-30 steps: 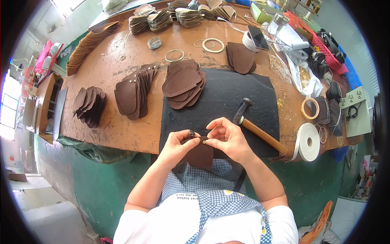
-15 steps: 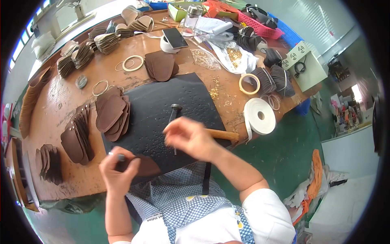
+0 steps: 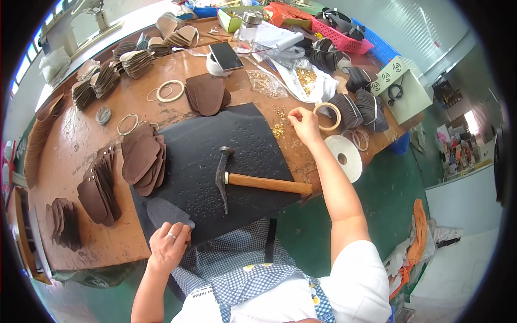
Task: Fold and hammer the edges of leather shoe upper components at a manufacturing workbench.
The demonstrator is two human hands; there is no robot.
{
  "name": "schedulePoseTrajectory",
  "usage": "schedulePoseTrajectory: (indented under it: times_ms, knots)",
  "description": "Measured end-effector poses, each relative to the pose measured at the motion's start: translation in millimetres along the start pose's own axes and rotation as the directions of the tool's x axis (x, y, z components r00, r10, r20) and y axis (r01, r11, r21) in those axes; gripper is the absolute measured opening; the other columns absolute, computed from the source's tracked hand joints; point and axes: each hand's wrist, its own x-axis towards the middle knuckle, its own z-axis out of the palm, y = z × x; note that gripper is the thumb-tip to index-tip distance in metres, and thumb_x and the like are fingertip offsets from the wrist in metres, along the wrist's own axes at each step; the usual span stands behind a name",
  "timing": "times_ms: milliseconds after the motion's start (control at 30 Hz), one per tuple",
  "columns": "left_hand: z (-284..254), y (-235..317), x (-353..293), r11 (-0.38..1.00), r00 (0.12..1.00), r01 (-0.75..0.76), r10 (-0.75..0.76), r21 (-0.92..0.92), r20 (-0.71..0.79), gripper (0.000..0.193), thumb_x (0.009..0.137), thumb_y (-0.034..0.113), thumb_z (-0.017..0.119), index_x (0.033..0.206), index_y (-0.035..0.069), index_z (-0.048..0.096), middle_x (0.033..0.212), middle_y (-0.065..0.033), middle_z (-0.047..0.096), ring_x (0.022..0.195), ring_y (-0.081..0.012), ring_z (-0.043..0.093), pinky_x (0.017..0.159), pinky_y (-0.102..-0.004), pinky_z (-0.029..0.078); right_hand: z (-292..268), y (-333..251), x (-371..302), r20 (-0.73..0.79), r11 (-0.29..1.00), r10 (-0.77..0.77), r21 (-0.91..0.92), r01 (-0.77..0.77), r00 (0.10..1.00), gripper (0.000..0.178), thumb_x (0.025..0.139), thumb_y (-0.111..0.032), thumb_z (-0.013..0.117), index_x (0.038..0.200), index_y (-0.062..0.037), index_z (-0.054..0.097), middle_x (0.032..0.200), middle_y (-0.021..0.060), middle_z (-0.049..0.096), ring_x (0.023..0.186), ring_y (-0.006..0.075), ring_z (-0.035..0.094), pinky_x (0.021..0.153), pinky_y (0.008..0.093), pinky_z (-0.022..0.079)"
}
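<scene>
My left hand (image 3: 169, 248), with a ring on one finger, is closed on the near end of a grey-faced leather piece (image 3: 166, 213). That piece lies flat on the black punched mat (image 3: 247, 126) near its front left corner. My right hand (image 3: 305, 125) reaches over the table just right of a small pile of gold-coloured rivets (image 3: 278, 130). Its fingertips are pinched together; whatever may be between them is too small to make out. A wooden-handled hammer (image 3: 269, 184) rests on the mat between my hands. Overlapping brown leather pieces (image 3: 142, 159) lie at the mat's left edge.
More brown stacks (image 3: 99, 188) stand left, with another brown stack (image 3: 207, 94) beyond the mat. A masking tape roll (image 3: 327, 116) and white tape roll (image 3: 344, 156) lie beside my right arm. Behind are a phone (image 3: 226, 56), a glass jar (image 3: 250, 27) and a pink basket (image 3: 342, 35).
My right hand has moved from above the hammer, right and away, to beside the rivets. My left hand has lowered; the leather piece now lies grey side up, and the dark tool there no longer shows.
</scene>
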Motion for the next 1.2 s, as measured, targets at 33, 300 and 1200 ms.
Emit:
schedulePoseTrajectory:
  times_ms: [33,300,1200]
  knots:
    - [0.4,2.1,1.7,1.000,1.000,0.009,-0.009,0.020,0.019,0.037,0.062,-0.001,0.076,0.097,0.002,0.069,0.090,-0.0046,0.061,0.068,-0.0189,0.055,0.056,-0.0310,0.048,2.3,-0.4,6.6,0.008,0.999,-0.001,-0.038,0.002,1.000,0.009,0.085,-0.011,0.074,0.089,-0.0024,0.072,0.081,0.0140,0.073,0.076,0.0257,0.072,0.071,0.0359,0.056]
    - [8.7,26.7,-23.8,0.982,0.987,0.155,-0.159,0.108,0.027,0.056,0.059,-0.001,0.079,0.114,0.002,0.070,0.109,-0.0055,0.058,0.074,-0.0196,0.055,0.059,-0.0314,0.048,14.1,5.5,17.7,-0.007,0.943,-0.189,-0.280,0.180,0.982,0.013,0.085,-0.015,0.074,0.086,-0.0022,0.072,0.084,0.0154,0.072,0.079,0.0316,0.071,0.075,0.0405,0.055]
    - [14.7,31.5,-34.6,0.965,0.967,0.254,-0.253,0.071,-0.019,0.061,0.058,0.006,0.078,0.119,0.005,0.070,0.113,-0.0042,0.062,0.074,-0.0189,0.058,0.062,-0.0318,0.051,-2.0,-6.6,3.2,0.057,0.989,-0.073,-0.121,0.079,0.996,0.007,0.094,-0.005,0.062,0.089,-0.0014,0.058,0.073,0.0089,0.066,0.072,0.0162,0.070,0.063,0.0318,0.054]
